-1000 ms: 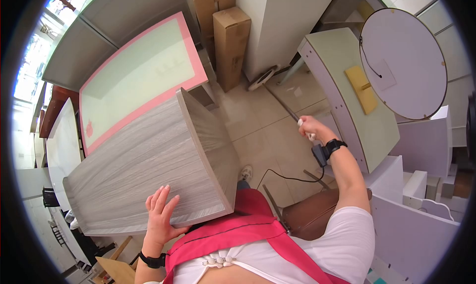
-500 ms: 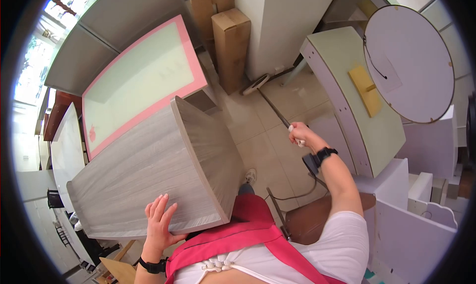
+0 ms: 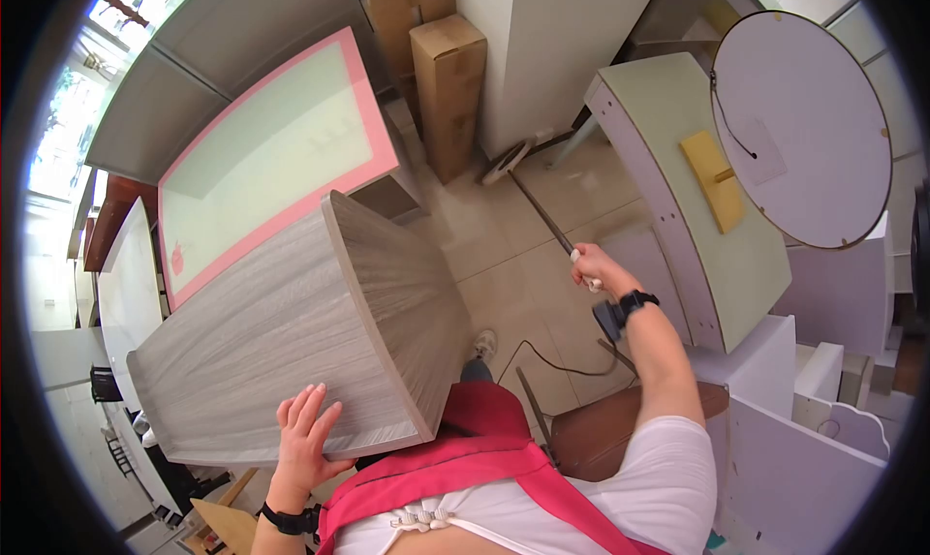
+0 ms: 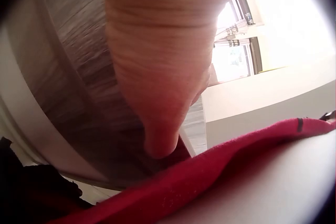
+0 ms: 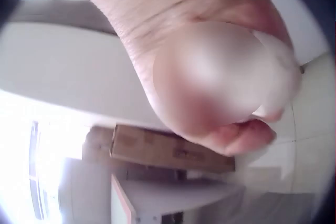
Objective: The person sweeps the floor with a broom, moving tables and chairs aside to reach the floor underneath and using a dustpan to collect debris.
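My right hand (image 3: 598,267) grips the white end of a dark pole (image 3: 542,211), which slants down to a flat, pale-edged mop head (image 3: 508,162) on the tiled floor. In the right wrist view, curled fingers wrap round the pale handle end (image 5: 281,74). My left hand (image 3: 308,439) rests with fairly straight fingers on the top of a grey wood-grain cabinet (image 3: 262,332), its thumb by the near edge. The left wrist view shows mostly the heel of that hand (image 4: 160,66), with the fingers hidden.
Beyond the cabinet lies a pink-edged glass tabletop (image 3: 271,158). Cardboard boxes (image 3: 448,100) stand against a white pillar (image 3: 552,51). To the right are a pale green-topped desk (image 3: 668,138), a round mirror back (image 3: 804,129) and a brown stool (image 3: 620,429). A black cable (image 3: 562,369) hangs near my right forearm.
The mop head swings left along the floor near the pillar, then slightly back to the right. My right hand has come a little nearer and left. The left hand stays on the cabinet.
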Motion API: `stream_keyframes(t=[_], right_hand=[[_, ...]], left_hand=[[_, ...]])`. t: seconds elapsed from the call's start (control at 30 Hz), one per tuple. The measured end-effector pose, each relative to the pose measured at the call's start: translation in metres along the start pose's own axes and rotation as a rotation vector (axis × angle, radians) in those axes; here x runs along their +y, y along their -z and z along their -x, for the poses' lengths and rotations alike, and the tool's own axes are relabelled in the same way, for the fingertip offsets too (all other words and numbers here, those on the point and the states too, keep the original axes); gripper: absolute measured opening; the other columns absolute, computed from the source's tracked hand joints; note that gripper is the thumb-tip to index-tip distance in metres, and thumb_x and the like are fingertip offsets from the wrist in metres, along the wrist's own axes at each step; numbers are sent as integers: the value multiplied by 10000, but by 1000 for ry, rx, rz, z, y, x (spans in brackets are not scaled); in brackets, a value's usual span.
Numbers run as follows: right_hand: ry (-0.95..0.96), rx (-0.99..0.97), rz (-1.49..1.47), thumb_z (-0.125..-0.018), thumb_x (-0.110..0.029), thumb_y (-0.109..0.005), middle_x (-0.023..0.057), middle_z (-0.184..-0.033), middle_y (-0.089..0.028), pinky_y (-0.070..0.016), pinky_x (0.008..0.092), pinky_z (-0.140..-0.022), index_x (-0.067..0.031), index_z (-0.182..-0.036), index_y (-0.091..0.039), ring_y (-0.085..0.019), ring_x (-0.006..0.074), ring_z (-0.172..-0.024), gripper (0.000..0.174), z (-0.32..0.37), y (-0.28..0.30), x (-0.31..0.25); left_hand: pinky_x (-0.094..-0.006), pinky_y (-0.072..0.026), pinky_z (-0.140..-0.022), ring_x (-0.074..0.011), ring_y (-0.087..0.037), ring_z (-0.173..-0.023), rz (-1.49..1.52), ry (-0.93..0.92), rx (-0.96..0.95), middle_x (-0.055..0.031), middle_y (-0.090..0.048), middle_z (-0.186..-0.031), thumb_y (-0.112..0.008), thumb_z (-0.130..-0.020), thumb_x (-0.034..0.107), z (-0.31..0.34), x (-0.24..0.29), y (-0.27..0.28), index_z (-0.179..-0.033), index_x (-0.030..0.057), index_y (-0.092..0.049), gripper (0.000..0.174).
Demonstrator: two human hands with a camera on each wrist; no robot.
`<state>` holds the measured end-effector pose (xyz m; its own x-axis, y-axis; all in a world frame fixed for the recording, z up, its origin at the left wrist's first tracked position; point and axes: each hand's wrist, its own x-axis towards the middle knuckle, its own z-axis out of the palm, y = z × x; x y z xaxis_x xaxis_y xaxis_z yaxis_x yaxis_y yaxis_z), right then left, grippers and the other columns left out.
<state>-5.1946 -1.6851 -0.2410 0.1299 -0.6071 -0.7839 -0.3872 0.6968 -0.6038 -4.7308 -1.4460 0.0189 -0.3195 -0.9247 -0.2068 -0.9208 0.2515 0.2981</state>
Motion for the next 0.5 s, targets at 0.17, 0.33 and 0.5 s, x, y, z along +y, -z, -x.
stream_keyframes(t=[0.17,0.33,0.5], right_hand=[[-45,-4,-141,-523,112,-528,59,-582,-460,-317,302,-360,-43,-858,-473,-459,161,-417,373,-20,-20,5],[-69,1,-23,-551,82,-537,71,-635,-491,-344,320,-408,-27,-935,-501,-489,176,-473,401,43,-9,-34],[-21,34,-125,-531,118,-535,58,-605,-480,-320,302,-361,-14,-954,-498,-457,154,-413,445,-37,-15,34]], left_hand=[[-497,-272,-987,-376,-399,-1226,13,-11,2,-188,-416,-1357,-765,-453,294,0,-1,-3,-1174,78,-531,787],[-496,-272,-987,-374,-399,-1228,23,-18,-9,-186,-416,-1358,-763,-451,289,0,-1,-1,-1177,81,-530,790],[-486,-276,-989,-350,-408,-1225,14,6,-1,-174,-427,-1351,-781,-445,333,0,-1,-1,-1171,84,-542,804]])
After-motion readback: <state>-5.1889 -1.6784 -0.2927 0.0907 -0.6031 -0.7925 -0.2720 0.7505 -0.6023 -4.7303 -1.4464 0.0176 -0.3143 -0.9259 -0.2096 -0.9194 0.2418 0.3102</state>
